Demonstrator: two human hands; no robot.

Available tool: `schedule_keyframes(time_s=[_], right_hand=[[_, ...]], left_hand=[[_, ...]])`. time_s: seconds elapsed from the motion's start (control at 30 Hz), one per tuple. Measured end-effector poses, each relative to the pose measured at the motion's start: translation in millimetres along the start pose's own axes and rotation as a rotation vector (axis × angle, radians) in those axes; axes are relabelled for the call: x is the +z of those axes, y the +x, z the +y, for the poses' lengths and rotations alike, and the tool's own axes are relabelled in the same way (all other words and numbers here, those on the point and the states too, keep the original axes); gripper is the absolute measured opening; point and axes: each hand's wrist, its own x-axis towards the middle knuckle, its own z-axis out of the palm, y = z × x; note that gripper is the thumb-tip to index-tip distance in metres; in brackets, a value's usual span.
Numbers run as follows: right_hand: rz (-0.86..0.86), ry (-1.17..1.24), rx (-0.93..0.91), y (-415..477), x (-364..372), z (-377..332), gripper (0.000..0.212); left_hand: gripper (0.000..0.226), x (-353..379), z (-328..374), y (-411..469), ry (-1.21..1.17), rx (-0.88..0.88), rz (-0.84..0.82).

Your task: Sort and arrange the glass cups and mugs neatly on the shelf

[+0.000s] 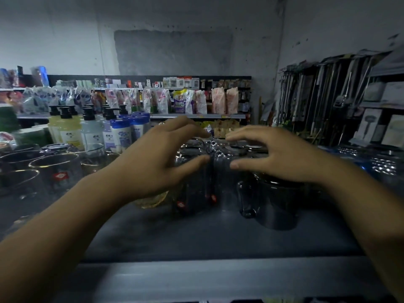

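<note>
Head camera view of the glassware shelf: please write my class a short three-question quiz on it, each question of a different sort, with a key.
1. Fill in: between the left hand and the right hand stand clear glass mugs with small ___ labels.
2. Which hand is nearest the dark glass mug with a handle? A. left B. right C. both equally
3. True or false: the pale pump bottles with black tops stand to the left of the left hand.
Key: 1 red; 2 B; 3 true.
</note>
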Motion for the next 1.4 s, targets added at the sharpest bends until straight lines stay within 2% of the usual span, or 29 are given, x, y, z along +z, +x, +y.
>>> schedule_keyframes(time_s=[0.07, 0.13, 0.2, 0.27, 0.33, 0.4, 0.47, 0.53, 0.67, 0.73, 1.03, 1.17, 1.3, 1.4], right_hand=[[0.165, 0.081, 0.001, -20.5, -3.5, -1.8, 0.045], [0.348, 0.189, 0.012, -49.2, -3.8, 0.5, 0.030], [0.493, 0.298, 0.061, -79.7, 3.7, 6.8, 0.023], [0.546, 0.392, 0.170, -103.9, 15.2, 15.6, 0.022], [0.510, 0.466, 0.280, -118.1, 25.1, 23.5, 0.028], [0.466, 0.505, 0.346, -124.7, 30.1, 27.8, 0.043], [0.414, 0.550, 0.369, -125.8, 30.4, 28.7, 0.062], [0.311, 0.577, 0.376, -124.9, 30.5, 27.8, 0.072], [0.221, 0.524, 0.356, -121.5, 33.2, 30.4, 0.043], [0.219, 0.504, 0.358, -121.2, 34.8, 32.2, 0.040], [0.250, 0.509, 0.387, -119.3, 39.2, 36.3, 0.057], [0.261, 0.506, 0.390, -118.5, 40.0, 37.5, 0.059], [0.240, 0.458, 0.392, -119.2, 39.3, 35.2, 0.058], [0.275, 0.433, 0.374, -121.9, 36.7, 31.1, 0.063]], left_hand=[[0.039, 1.4, 24.4, -3.7, -0.057, 0.007, 0.111], [0.033, 10.8, 52.1, -12.5, -0.117, -0.045, 0.153], [0.037, 28.8, 76.9, -23.0, -0.178, -0.145, 0.149], [0.045, 50.8, 96.5, -29.4, -0.193, -0.258, 0.143], [0.052, 71.0, 108.8, -29.3, -0.175, -0.363, 0.137], [0.054, 84.2, 115.2, -25.5, -0.136, -0.447, 0.125], [0.055, 90.6, 116.1, -22.3, -0.138, -0.497, 0.136], [0.054, 92.8, 114.8, -21.0, -0.181, -0.513, 0.150], [0.054, 93.6, 112.6, -22.8, -0.218, -0.537, 0.156], [0.059, 93.3, 114.8, -23.6, -0.195, -0.520, 0.143], [0.061, 96.0, 112.5, -24.4, -0.214, -0.453, 0.084], [0.065, 98.0, 107.7, -23.5, -0.237, -0.427, 0.051], [0.062, 97.7, 109.1, -25.9, -0.235, -0.440, 0.080], [0.046, 93.6, 112.9, -27.0, -0.247, -0.460, 0.182]])
